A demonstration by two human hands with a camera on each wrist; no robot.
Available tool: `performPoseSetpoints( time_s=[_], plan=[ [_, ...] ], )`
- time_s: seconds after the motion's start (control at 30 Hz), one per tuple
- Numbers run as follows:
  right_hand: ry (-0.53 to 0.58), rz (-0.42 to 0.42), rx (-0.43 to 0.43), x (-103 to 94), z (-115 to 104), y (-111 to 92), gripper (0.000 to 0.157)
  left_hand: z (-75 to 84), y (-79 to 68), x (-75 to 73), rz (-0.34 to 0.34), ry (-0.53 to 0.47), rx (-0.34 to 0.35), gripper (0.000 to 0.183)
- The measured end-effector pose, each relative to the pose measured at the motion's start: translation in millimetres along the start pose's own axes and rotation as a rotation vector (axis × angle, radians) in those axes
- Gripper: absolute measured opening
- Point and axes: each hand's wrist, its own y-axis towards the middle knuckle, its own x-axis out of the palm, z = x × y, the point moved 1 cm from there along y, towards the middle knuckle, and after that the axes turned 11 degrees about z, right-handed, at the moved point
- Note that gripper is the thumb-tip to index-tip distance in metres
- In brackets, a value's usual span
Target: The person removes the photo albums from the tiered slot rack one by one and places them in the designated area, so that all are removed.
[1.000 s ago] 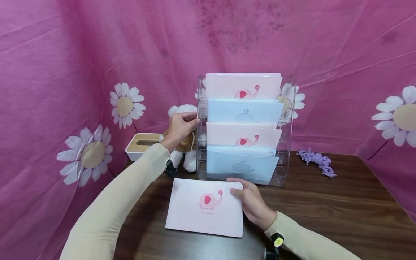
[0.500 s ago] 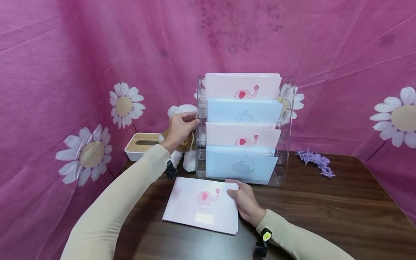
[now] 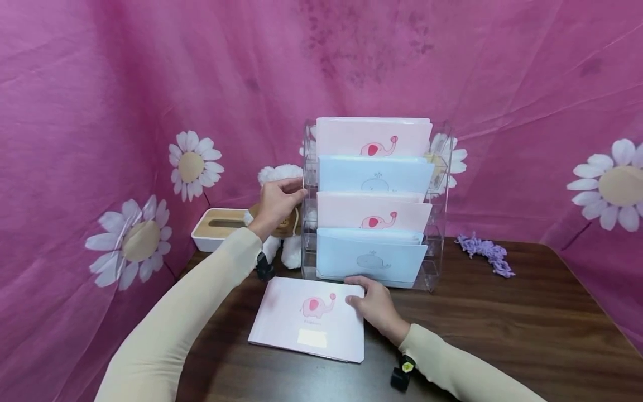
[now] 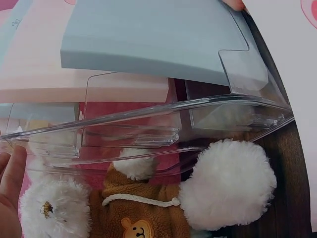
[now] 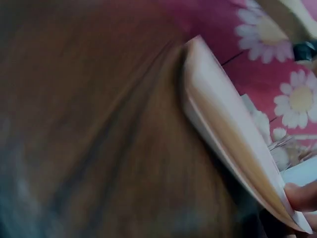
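1. Pink elephant folder (image 3: pixel 307 315): out of the rack, over the near part of the table (image 3: pixel 502 324), just in front of the bottom blue folder (image 3: pixel 369 265). Cannot tell whether its near edge touches wood.
2. Right hand (image 3: pixel 377 307): narrow grip, thumb on the top face, pinching the folder near its far right corner.
3. Left hand (image 3: pixel 277 202): thumb and fingers close together, holding the left side of the clear rack (image 3: pixel 436 245), beside the plush toy (image 3: pixel 280 174).
4. Change over the last second: folder shifts slightly left and turns a little; glare patch (image 3: pixel 312 338) now shows below the elephant print. Right thumb lies farther in from the corner. Left hand keeps its place.
5. Reading: a small repositioning of the folder, probably, with the rack steadied meanwhile; the folder is not in any tier.
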Motion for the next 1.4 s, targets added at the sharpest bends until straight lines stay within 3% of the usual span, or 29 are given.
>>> performPoseSetpoints(
  time_s=[0.2,0.47,0.67,0.77,0.93,1.0,1.4],
  plan=[
    [-0.118,0.044,-0.257,-7.1,-8,3,0.039,-0.3,0.1,1.5,-0.013,-0.02,0.008,0.037],
    [-0.157,0.017,-0.369,-8.1,-10,1,0.043,-1.0,0.0,0.3,-0.016,-0.02,0.005,0.037],
    [-0.123,0.071,-0.565,-13.8,-18,-4,0.051,-0.1,0.0,-1.2,-0.016,-0.033,-0.004,0.037],
    [-0.039,0.045,-0.559,-22.3,-29,-2,0.052,0.4,-0.1,-1.5,-0.017,-0.026,-0.001,0.038],
    [0.202,-0.056,-0.399,-47.7,-53,8,0.05,0.9,-0.3,-0.9,-0.022,-0.024,0.01,0.038],
    [0.291,-0.071,-0.374,-60.0,-64,13,0.05,1.1,-0.4,-1.5,-0.022,-0.023,0.01,0.038],
    [0.538,-0.042,-0.533,-129.4,-126,57,0.052,0.4,-0.9,-0.1,-0.023,-0.017,0.027,0.036]
  ],
)
